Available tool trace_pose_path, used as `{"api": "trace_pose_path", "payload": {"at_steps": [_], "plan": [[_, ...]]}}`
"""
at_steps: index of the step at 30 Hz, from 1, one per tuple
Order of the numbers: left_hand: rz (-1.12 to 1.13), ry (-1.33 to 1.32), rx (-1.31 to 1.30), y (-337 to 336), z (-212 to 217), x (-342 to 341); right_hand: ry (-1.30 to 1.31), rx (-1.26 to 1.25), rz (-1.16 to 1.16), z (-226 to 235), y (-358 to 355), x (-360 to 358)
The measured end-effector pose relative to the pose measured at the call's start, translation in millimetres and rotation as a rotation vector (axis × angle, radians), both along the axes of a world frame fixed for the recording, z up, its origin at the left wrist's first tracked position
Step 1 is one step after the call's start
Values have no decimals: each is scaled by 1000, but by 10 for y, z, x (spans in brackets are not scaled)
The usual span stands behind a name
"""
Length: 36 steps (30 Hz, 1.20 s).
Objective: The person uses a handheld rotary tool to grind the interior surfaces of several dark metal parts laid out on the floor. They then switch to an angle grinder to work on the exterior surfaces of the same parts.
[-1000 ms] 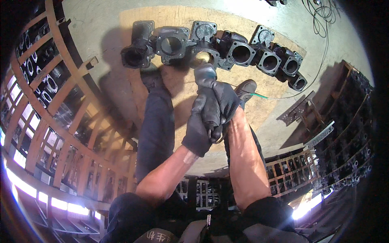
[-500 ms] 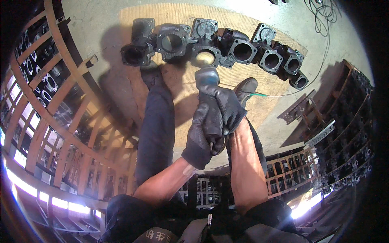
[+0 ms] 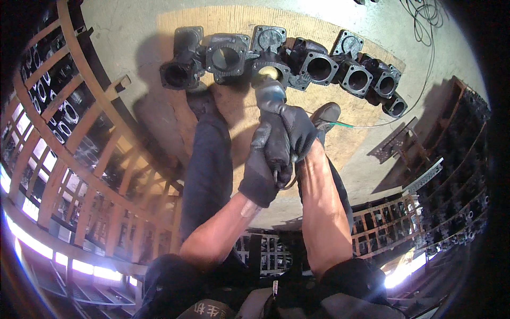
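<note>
Both my hands, in black gloves, are closed round a dark, cylindrical corded power tool (image 3: 277, 146), which looks like a grinder. My left hand (image 3: 257, 178) wraps its rear end near the cord. Farther forward, my right hand (image 3: 300, 130) grips the body. The tool's metallic head (image 3: 270, 94) reaches the near edge of a black cast-metal pipe fitting (image 3: 280, 72) with a square flange. A pale yellow round area shows in that fitting's opening, partly covered by the head. Whether it is a disc or the lit bore, I cannot tell.
Several similar black castings (image 3: 226, 58) stand in a row on a ribbed cardboard sheet (image 3: 340, 138). My feet are planted on the sheet. Rusty metal cages (image 3: 79, 159) holding parts rise on the left, with stacked castings (image 3: 451, 186) on the right. A thin cable (image 3: 419, 90) crosses the floor.
Both hands and the tool have moved slightly away from me. The tool's head now covers more of the pale round area in the fitting.
</note>
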<state>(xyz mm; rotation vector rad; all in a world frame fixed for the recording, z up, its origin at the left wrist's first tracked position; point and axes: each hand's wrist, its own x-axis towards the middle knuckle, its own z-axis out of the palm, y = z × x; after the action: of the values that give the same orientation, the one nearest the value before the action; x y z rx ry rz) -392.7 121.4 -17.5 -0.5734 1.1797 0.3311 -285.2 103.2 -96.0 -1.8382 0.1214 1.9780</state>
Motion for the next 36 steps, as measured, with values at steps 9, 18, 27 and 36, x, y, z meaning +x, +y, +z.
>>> {"api": "trace_pose_path", "payload": {"at_steps": [9,18,27,36], "plan": [[-2,29,-13,-1,128,-67,220,-271,-133,240,247,-40],[62,-34,-12,20,187,-123,114,-51,-121,196,117,-115],[-126,-102,77,156,-73,-124,85,-26,-313,-26,179,-89],[-231,-130,15,87,228,-79,26,-7,-148,139,-112,-17]]}}
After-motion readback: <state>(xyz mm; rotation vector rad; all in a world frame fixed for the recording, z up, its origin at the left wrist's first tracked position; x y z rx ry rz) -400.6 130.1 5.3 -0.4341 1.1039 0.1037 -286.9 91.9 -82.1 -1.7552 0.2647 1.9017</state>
